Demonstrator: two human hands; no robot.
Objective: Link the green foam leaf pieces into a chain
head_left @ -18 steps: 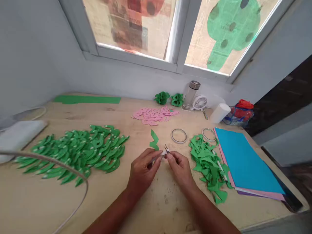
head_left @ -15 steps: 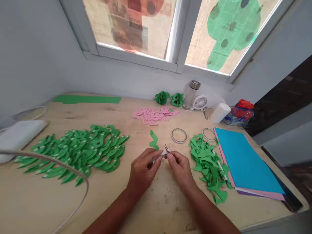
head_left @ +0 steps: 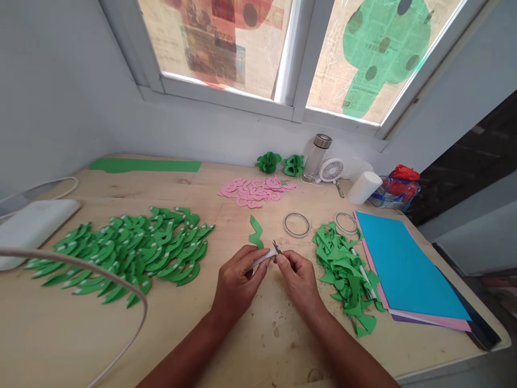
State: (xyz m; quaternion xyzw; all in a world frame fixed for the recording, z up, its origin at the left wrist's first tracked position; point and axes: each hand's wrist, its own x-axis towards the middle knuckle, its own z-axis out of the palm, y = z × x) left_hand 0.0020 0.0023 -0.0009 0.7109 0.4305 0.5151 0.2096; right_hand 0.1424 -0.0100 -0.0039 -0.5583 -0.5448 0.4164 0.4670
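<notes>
Near the table's middle, my left hand [head_left: 239, 275] is closed, pinching a narrow white strip [head_left: 262, 260] that looks like tape. My right hand [head_left: 298, 279] is closed around small scissors [head_left: 277, 247]; two thin dark tips show, slightly apart, at the strip's right end. Their handles are hidden in my fingers. Just beyond my left fingertips lies a wavy green cut-out [head_left: 254, 233]. To the left spreads a pile of curved green pieces [head_left: 133, 248], many bearing small white patches. Two rolls of narrow tape, a nearer one [head_left: 297, 225] and another [head_left: 346, 223], lie beyond my right hand.
Green scraps [head_left: 347, 275] and a stack of coloured sheets [head_left: 412, 264] lie right. Pink cut-outs [head_left: 258, 190], green paper ornaments [head_left: 269, 161], a bottle [head_left: 317, 157] and a small fan [head_left: 331, 170] are farther back. A cable [head_left: 100, 272] arcs across the left foreground.
Both hands stay almost in place. The white strip between them shows a little more plainly, and the view has steadied.
</notes>
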